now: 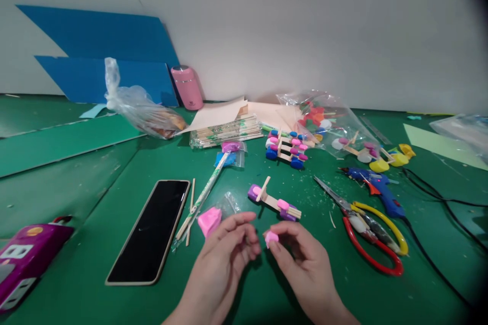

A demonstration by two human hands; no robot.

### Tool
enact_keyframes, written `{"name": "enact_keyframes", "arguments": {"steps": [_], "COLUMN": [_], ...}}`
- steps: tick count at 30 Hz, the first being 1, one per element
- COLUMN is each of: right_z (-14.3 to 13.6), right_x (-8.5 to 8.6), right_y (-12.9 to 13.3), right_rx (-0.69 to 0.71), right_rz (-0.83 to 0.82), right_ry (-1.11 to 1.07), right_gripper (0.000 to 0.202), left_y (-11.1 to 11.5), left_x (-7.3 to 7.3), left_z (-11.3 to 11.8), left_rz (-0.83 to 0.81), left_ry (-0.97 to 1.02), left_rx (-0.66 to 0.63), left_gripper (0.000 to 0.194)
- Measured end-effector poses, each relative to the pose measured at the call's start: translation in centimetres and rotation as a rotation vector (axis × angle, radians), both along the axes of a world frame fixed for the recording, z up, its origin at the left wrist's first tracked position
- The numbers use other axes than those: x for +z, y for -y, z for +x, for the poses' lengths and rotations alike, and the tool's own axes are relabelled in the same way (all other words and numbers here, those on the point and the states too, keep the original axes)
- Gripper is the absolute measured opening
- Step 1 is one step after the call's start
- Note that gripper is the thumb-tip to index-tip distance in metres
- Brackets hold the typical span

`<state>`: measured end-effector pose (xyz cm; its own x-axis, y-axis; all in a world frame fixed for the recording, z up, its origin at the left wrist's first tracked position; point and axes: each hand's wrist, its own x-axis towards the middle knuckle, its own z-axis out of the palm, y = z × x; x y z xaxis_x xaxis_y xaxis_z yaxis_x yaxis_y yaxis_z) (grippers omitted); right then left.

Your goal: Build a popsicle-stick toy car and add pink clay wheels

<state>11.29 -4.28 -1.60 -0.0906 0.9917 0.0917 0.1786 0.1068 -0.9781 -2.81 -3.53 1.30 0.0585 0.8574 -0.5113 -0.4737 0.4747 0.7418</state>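
Between the thumb and fingertips of my right hand (305, 259) is a small lump of pink modelling clay (271, 238). My left hand (231, 251) is beside it, fingers curved and apart, with nothing visible in its palm. Just past my left hand, a larger pink clay block (209, 221) lies by a clear zip bag (230, 204). Beyond both hands sits a little stick model (272, 202) with purple ends, pink clay pieces and an upright popsicle stick. Similar models with blue and pink parts (286, 148) are grouped farther back.
A phone (149, 231) and wooden sticks (206, 190) lie left. Red-and-yellow-handled scissors (362, 223) and a blue glue gun (375, 188) with a black cable are right. A purple power strip (32, 259) sits far left; a pink bottle (187, 88) stands at the back.
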Motion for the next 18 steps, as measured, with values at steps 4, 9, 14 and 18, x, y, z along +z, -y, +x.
{"name": "enact_keyframes", "arguments": {"steps": [4,9,14,18], "right_z": [0.3,0.4,1.3,1.5], "right_x": [0.2,-0.2,-0.5,-0.5], "right_y": [-0.1,-0.2,0.5,1.2], "right_rx": [0.024,0.017,0.071,-0.114], "right_rz": [0.286,0.432,0.342,0.400], "right_ry": [0.299,0.508,0.499,0.399], "right_gripper": [0.017,0.024,0.040,0.044], "left_y": [0.2,0.2,0.4,0.9], "left_x": [-0.4,-0.6,-1.0,-1.9], "left_z": [2.4,3.4,2.8,3.5], "left_rz": [-0.138,-0.147,-0.080,-0.045], "left_ry": [0.310,0.416,0.455,0.409], "left_rx": [0.076,0.069,0.037,-0.022], "left_gripper": [0.013,0.018,0.013,0.018]}}
